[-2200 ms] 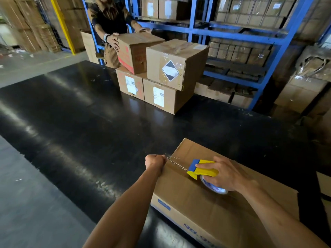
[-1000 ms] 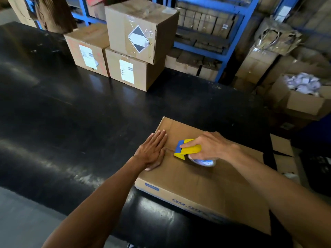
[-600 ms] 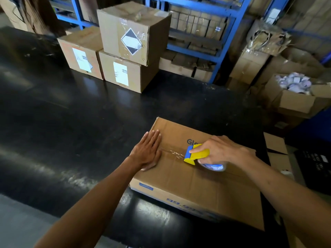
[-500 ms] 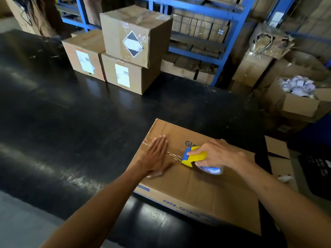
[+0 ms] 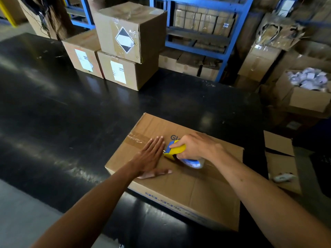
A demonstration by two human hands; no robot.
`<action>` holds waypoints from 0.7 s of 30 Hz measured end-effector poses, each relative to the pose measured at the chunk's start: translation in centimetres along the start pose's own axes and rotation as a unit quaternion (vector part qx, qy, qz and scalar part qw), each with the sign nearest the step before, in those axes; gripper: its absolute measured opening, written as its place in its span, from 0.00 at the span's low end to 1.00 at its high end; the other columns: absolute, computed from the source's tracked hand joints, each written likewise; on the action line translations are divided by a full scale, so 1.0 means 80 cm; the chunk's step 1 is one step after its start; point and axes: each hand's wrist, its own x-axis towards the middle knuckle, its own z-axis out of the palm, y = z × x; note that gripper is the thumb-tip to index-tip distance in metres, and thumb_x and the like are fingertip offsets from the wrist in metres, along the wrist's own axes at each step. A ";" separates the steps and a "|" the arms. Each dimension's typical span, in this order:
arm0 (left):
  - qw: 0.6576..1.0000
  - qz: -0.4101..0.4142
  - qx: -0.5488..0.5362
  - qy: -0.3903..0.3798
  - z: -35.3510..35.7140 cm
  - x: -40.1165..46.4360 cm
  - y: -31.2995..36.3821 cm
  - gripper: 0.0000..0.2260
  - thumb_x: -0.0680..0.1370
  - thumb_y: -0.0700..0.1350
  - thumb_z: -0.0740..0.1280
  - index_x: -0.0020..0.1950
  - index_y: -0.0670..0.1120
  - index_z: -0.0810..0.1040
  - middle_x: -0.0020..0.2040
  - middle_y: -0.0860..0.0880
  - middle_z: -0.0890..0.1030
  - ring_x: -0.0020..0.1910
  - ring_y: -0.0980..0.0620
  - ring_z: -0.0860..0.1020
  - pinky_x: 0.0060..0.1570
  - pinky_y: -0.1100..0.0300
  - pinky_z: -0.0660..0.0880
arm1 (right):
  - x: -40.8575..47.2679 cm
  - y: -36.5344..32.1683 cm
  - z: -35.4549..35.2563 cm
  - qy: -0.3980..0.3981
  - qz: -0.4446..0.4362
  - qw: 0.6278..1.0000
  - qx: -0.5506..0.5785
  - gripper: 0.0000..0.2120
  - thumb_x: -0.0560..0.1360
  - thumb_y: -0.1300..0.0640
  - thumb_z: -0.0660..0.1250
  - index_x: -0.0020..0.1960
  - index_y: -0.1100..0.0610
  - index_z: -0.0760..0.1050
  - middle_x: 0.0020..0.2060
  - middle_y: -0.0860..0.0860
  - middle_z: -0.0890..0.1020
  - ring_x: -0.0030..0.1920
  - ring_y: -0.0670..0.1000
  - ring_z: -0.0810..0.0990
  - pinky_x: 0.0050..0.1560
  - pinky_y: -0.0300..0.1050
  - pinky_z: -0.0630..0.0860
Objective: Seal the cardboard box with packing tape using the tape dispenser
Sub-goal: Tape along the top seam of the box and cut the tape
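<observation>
Flat brown cardboard box point(image 5: 188, 185) lies on the glossy black table point(image 5: 71, 113), near side, right of centre. Left hand point(image 5: 152, 158): fingers point(image 5: 157, 143) straight and together, thumb spread, palm flat on the box top over the clear packing tape strip point(image 5: 136, 139) running to the box's left edge. Right hand point(image 5: 195, 146): fingers curled tight around the yellow-and-blue tape dispenser point(image 5: 174, 151), which touches the box top just right of the left fingertips. Three stacked brown cartons point(image 5: 129, 42) stand at the far side.
</observation>
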 end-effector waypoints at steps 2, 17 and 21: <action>1.000 -0.003 0.004 -0.003 0.000 0.000 0.000 0.52 0.74 0.78 0.45 0.81 0.39 0.37 0.81 0.41 0.36 0.80 0.45 0.34 0.79 0.50 0.36 | -0.005 0.001 -0.001 -0.001 -0.005 1.000 0.008 0.25 0.68 0.38 0.67 0.65 0.31 0.73 0.56 0.49 0.81 0.51 0.54 0.77 0.42 0.47 0.70; 0.999 -0.006 -0.003 -0.051 -0.017 0.006 0.034 0.53 0.73 0.79 0.46 0.78 0.40 0.30 0.78 0.40 0.30 0.77 0.43 0.29 0.78 0.44 0.36 | -0.083 0.084 0.005 -0.040 0.018 0.999 -0.017 0.25 0.67 0.36 0.68 0.64 0.30 0.73 0.63 0.46 0.79 0.58 0.54 0.78 0.51 0.48 0.73; 0.997 0.060 -0.048 -0.026 -0.006 0.036 0.129 0.55 0.71 0.80 0.44 0.79 0.38 0.34 0.81 0.39 0.35 0.80 0.45 0.33 0.79 0.47 0.40 | -0.081 0.086 0.005 -0.040 0.016 0.999 -0.014 0.25 0.64 0.36 0.69 0.62 0.29 0.73 0.57 0.46 0.81 0.56 0.54 0.78 0.48 0.47 0.73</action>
